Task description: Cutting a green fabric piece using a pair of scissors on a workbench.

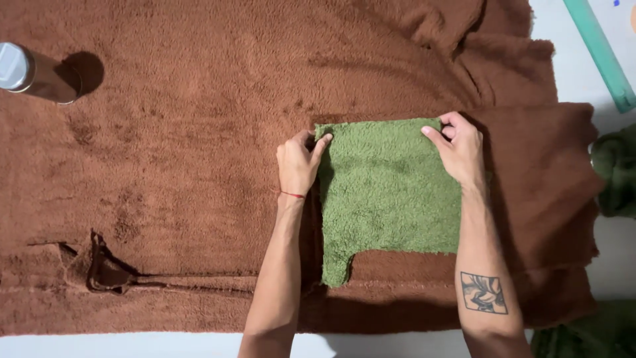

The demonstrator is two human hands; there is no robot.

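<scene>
The left hand and right hand each pinched a far corner of the green cloth, lying flat on the brown towel. A capped bottle stood far left; contents unseen.

Left of the green cloth, the brown towel lies wide and bare; only a metal-capped bottle stands far left. Right, dark green fabric and a teal ruler crowd the table's edge.
</scene>
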